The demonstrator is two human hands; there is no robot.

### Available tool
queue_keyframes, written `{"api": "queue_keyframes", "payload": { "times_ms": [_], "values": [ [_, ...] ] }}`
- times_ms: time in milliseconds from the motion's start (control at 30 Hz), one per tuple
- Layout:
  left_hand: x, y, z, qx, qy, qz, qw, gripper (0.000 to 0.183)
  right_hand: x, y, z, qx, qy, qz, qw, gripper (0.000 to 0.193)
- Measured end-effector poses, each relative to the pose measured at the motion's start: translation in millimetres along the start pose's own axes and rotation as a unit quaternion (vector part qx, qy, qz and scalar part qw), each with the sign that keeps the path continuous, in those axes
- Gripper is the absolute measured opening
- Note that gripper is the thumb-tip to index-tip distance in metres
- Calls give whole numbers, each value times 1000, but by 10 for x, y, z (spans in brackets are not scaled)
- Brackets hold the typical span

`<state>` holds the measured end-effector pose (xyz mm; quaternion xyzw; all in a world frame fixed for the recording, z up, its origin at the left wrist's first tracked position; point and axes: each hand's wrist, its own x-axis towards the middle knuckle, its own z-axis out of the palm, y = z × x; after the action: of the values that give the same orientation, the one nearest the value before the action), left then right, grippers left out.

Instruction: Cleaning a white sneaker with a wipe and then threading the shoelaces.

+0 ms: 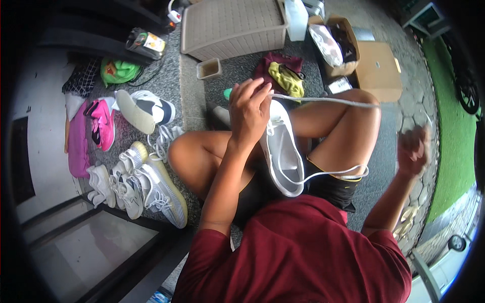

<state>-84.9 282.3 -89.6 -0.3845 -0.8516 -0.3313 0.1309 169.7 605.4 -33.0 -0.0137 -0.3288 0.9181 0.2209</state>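
Note:
A white lace-up shoe (284,151) lies in my lap between my bare knees, its heel toward me and its inside facing up. My left hand (250,108) is closed at the far, toe end of it, covering part of the front. One white shoelace (328,100) stretches from beside my left fingers across to the right. My right hand (414,149), smeared by motion, is raised far out to the right with a thin bit of lace at its fingers. Another loose length of lace (336,172) curls from the shoe over my right thigh.
At left stand several white and grey sneakers (160,194), pink shoes (103,123) and a navy-and-white shoe (144,111). Ahead are a beige woven storage box (235,28), a small tub (209,68), maroon and yellow cloths (285,76), and an open cardboard box (348,45).

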Motion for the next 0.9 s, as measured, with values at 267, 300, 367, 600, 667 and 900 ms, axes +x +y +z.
{"api": "queue_keyframes", "payload": {
  "times_ms": [267,300,367,600,667,900],
  "values": [
    [-666,306,163,-41,-184,-88,978,17,391,1993,211,-276,-4,247,929,17],
    [-749,297,219,-47,-175,-92,979,18,363,2085,140,-272,0,245,931,17],
    [-846,238,252,-51,-171,-104,978,19,325,2242,76,-321,-18,265,909,15],
    [-875,161,313,-83,-199,-164,963,26,263,2356,99,-280,5,253,926,10],
    [-875,175,308,-81,-197,-167,963,25,244,2393,83,-333,-6,252,908,8],
    [-834,222,316,-90,-179,-151,968,23,216,2432,107,-308,-8,190,932,7]
  ]
}}
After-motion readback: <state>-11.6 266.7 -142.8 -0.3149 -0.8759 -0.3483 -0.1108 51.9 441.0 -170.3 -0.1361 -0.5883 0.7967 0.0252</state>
